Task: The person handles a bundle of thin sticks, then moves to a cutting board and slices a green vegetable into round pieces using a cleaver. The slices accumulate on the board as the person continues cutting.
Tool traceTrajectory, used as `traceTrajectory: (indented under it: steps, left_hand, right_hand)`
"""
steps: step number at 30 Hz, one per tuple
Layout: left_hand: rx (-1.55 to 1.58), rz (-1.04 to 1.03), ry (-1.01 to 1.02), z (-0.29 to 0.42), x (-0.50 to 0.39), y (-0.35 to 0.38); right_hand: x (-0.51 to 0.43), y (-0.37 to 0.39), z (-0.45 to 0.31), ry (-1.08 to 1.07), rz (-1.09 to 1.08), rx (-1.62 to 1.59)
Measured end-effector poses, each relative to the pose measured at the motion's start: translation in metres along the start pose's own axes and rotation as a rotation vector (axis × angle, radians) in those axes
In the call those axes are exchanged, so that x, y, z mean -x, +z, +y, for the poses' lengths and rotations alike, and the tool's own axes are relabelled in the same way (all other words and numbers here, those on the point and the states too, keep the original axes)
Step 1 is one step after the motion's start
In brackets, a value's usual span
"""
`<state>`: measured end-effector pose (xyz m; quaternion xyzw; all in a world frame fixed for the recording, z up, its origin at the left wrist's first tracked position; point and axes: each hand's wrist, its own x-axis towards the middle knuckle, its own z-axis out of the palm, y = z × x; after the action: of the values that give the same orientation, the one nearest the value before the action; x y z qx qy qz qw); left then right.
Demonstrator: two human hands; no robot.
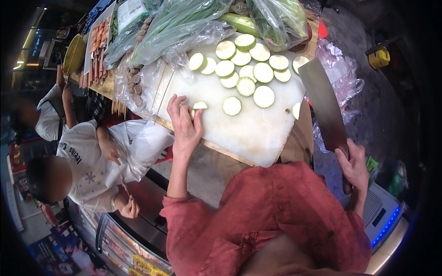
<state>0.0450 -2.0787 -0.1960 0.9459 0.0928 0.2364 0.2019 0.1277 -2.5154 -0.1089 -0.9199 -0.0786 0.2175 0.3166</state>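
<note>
My right hand [354,169] grips the handle of a broad-bladed cleaver [321,93], its blade raised at the right edge of the white cutting board [238,138]. At the board's left edge, my left hand [186,120] holds a small cut zucchini piece [200,105] between thumb and fingers; the fingers partly hide it. Many round zucchini slices [263,72] lie over the board's far half, some overlapping. One slice [232,106] sits apart, nearer to my left hand. A cut slice [296,110] rests at the right edge near a small hole.
Plastic bags of green vegetables [183,27] and a whole zucchini [241,22] crowd the far side. Skewered meat fills a white tray [90,45] at far left. Beside the table, a seated person [89,165] holds a skewer; another person [51,110] is behind. Crumpled plastic [340,69] lies right.
</note>
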Motion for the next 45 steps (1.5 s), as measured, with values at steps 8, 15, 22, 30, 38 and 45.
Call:
traceTrajectory:
  steps: [8,15,22,30,38,45]
  left_hand:
    - [-0.04,0.232,0.001,0.005,-0.032,0.009]
    - [0.12,-0.057,0.201,0.065,-0.044,0.02]
    - [0.138,-0.157,0.227,0.082,-0.067,0.044]
    - [0.14,-0.209,0.308,0.083,-0.065,0.035]
    - [0.262,-0.26,0.154,0.112,0.0,0.004]
    - [0.29,-0.032,-0.055,0.109,0.047,0.014]
  right_hand:
    - [0.012,0.006,0.0,-0.147,0.112,0.006]
    - [0.032,0.003,0.001,-0.187,-0.045,0.042]
    - [0.03,0.0,0.014,-0.099,-0.264,-0.01]
    - [0.02,-0.006,0.022,-0.041,0.079,-0.022]
    - [0.017,0.004,-0.002,-0.446,-0.135,0.137]
    - [-0.008,0.014,-0.03,-0.745,-0.443,0.286]
